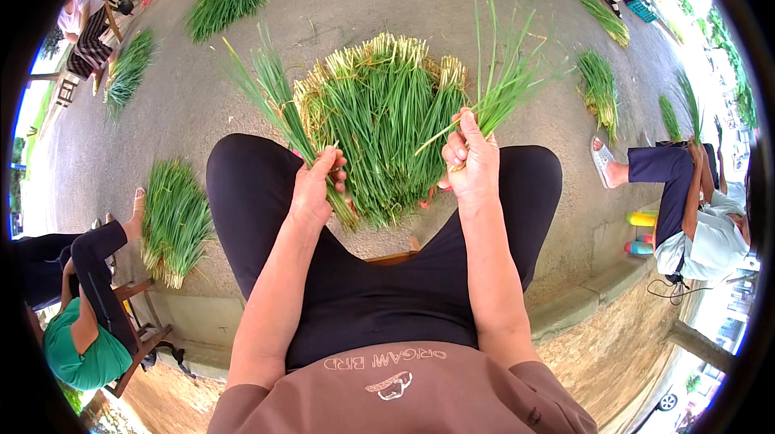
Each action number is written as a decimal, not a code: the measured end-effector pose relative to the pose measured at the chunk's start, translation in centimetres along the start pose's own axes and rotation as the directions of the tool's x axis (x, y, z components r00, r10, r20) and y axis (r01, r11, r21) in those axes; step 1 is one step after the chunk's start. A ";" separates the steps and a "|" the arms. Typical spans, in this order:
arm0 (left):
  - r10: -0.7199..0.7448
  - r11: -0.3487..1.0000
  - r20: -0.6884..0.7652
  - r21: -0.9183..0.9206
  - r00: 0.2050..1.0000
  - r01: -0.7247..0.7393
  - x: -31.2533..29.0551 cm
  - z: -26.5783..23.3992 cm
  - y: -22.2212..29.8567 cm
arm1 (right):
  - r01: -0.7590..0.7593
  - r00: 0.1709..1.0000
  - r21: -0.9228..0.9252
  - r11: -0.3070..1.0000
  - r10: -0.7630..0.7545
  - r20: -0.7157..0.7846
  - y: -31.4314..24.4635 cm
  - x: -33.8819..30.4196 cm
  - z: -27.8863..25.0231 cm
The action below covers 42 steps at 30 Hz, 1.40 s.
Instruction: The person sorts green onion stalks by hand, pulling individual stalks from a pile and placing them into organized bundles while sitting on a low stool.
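Note:
My left hand [316, 188] is closed round a bunch of garlic chives [278, 103]; the green leaves fan out up and to the left, and the pale ends stick out below the fist. Raised at the right, my right hand [471, 155] grips a smaller, looser bunch of chives [508, 95] whose thin leaves spread upward, with a few blades pointing left. Between and beyond my hands a large pile of chives [383, 123] lies on the ground, pale cut ends at the far side and green leaves toward me. Bits of pink-red tie show at its near edge.
More chive heaps lie around on the concrete: one at the left [175, 220], one at far left [230, 2], another at right [597, 91]. Seated people work on both sides, one in a green shirt [89, 345], one in a light shirt [706, 232]. A kerb [577, 309] runs behind at right.

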State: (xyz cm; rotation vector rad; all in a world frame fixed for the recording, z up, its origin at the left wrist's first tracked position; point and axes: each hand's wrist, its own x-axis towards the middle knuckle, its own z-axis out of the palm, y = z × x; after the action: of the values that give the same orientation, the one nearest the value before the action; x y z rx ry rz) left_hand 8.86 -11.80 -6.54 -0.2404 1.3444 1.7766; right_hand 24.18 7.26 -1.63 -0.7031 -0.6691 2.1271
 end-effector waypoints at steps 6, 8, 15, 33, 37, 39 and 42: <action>0.025 0.998 0.020 0.051 0.999 -0.026 -1.0 1.1 0.0 | -0.026 0.999 -0.002 1.000 0.026 0.025 -0.1 -0.4 0.6; 0.031 0.999 0.044 0.042 0.999 -0.033 -1.2 1.2 0.0 | -0.036 0.999 -0.013 0.999 0.036 0.015 0.1 -0.4 0.6; 0.030 0.995 0.056 0.091 0.998 -0.035 -2.0 1.9 -0.2 | -0.076 0.997 -0.037 0.996 0.077 0.024 0.5 -0.7 1.1; 0.037 0.993 0.141 0.101 0.989 -0.052 -2.4 2.4 -0.1 | -0.114 0.987 -0.078 0.990 0.122 0.107 2.0 -1.2 2.1; -0.024 0.996 0.208 0.085 0.978 0.007 -3.0 3.6 0.5 | -0.161 0.980 -0.145 0.976 0.176 0.098 3.4 -1.7 2.0; -0.078 0.993 0.232 0.104 0.970 0.055 -4.2 4.7 1.0 | -0.181 0.973 -0.150 0.972 0.199 0.113 3.9 -2.3 2.3; -0.117 0.987 0.325 0.147 0.939 0.072 -5.3 4.9 1.1 | -0.180 0.973 -0.177 0.968 0.202 0.113 4.2 -2.7 2.7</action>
State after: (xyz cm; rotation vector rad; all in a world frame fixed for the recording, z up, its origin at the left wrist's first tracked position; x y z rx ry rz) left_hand 12.86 -10.34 -0.62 0.0673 1.1794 1.5573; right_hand 21.67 2.15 -1.80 -0.7488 -0.8879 2.3293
